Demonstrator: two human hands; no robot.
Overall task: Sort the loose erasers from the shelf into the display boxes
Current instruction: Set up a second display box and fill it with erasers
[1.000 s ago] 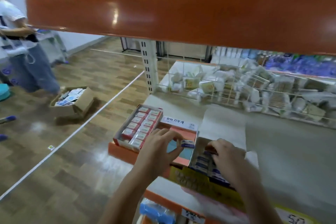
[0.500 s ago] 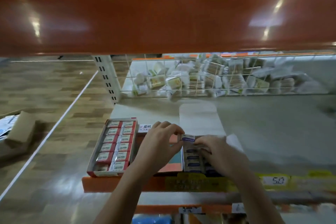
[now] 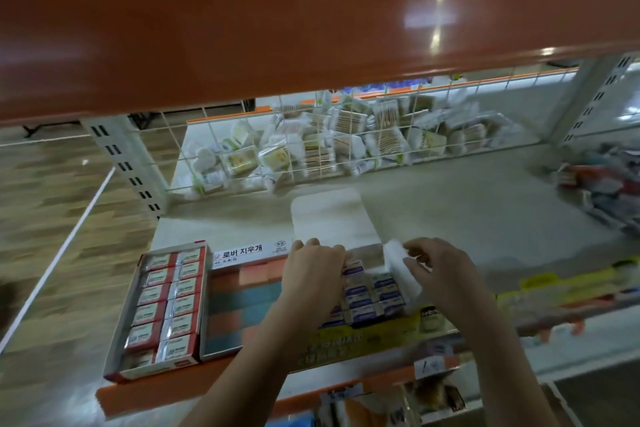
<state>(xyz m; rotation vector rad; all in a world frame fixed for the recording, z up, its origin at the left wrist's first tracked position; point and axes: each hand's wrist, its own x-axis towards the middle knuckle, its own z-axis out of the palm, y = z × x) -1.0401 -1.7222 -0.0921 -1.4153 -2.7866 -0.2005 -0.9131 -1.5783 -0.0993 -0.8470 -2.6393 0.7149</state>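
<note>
At the shelf's [image 3: 450, 218] front left corner sits a display box [image 3: 166, 308] filled with two columns of red-and-white erasers [image 3: 173, 302]. Touching its right side is a second box [image 3: 242, 305] of orange and blue blocks, with a white label strip [image 3: 249, 251] at its far end. Next to the right, at the front edge, stands a third box [image 3: 372, 295] of blue-and-white erasers [image 3: 381, 291], its white lid flap [image 3: 330, 215] folded back flat on the shelf. The left hand [image 3: 313, 276] lies over this box's left side with fingers curled down at its far edge; what they grip cannot be told. The right hand [image 3: 443, 276] pinches the box's white side flap [image 3: 398, 265] between thumb and fingers. Along the back edge, behind a wire grid [image 3: 311, 142], lie heaped packets [image 3: 346, 142]. Blurred packages [image 3: 606, 187] lie at the shelf's right edge.
</note>
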